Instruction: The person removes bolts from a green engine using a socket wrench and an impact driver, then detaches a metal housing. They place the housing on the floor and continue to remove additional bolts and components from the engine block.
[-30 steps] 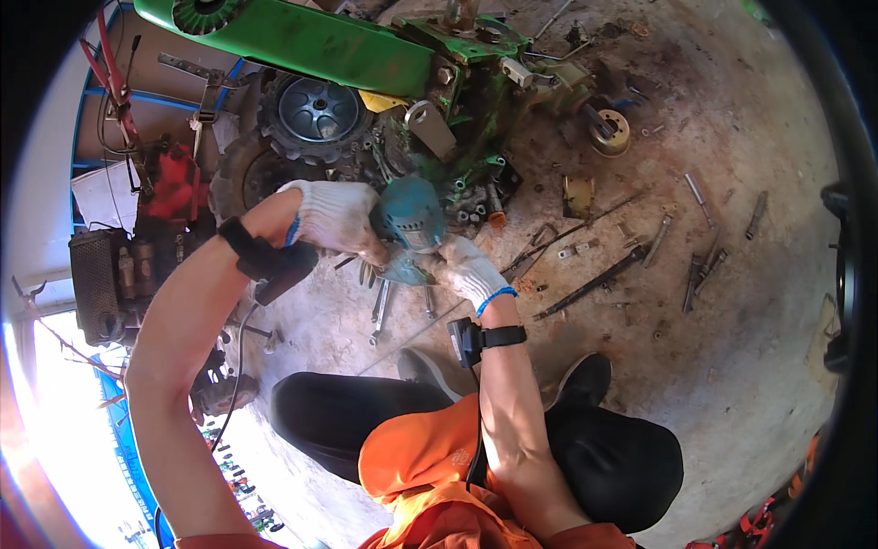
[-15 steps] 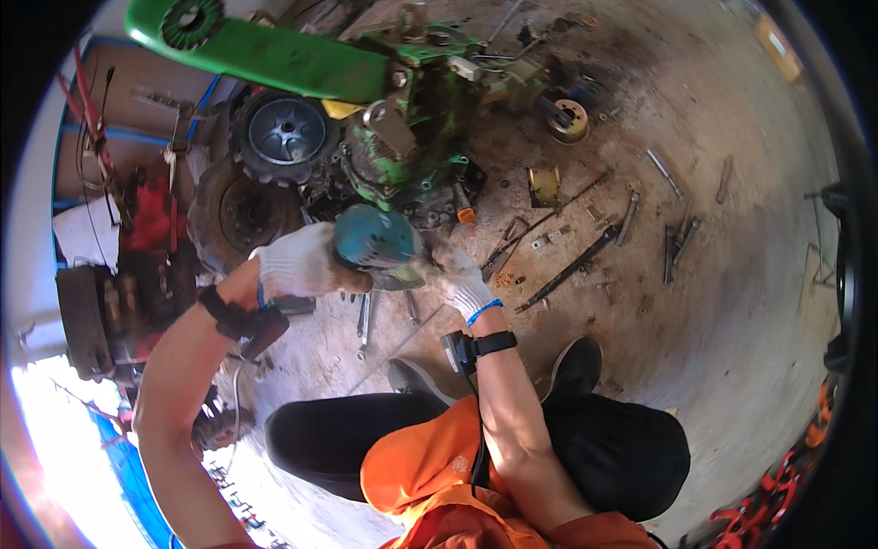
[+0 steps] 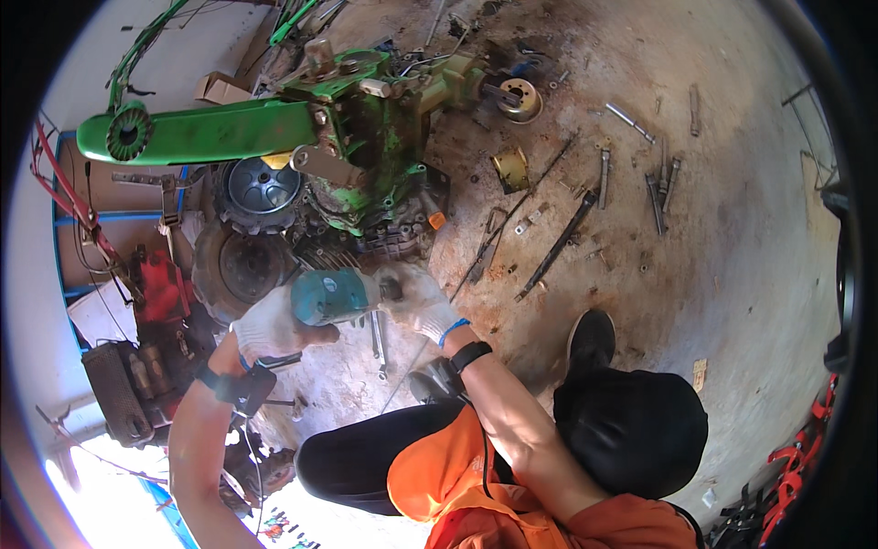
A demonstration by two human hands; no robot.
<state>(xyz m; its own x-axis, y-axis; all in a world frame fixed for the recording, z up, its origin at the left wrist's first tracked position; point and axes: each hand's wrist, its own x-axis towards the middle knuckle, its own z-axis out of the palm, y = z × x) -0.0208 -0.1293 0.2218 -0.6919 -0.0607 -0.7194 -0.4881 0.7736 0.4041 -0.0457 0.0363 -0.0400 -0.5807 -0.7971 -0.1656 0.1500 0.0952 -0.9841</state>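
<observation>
A teal power tool that looks like an impact wrench [image 3: 329, 296] is held up in front of me, its nose pointing right. My left hand [image 3: 271, 325], in a white knit glove, is closed around it at the left, where the handle is mostly hidden. My gloved right hand [image 3: 417, 300] is closed on a dark socket-like piece [image 3: 391, 288] at the tool's front end. Just beyond the tool stands a green, greasy machine housing [image 3: 358, 151], with a long green arm [image 3: 215, 131] reaching left; neither hand touches it.
Wheels with tyres [image 3: 263, 188] lie left of the housing. Across the floor at right lie a long dark bar [image 3: 558, 245], several sockets and rods [image 3: 660, 188], a yellow bracket [image 3: 512, 171] and a yellow pulley [image 3: 523, 101]. Wrenches [image 3: 378, 343] lie below my hands.
The tool and both hands have drawn back from the housing toward me. The tool's nose and the piece at it now show more plainly. The view has shifted too.
</observation>
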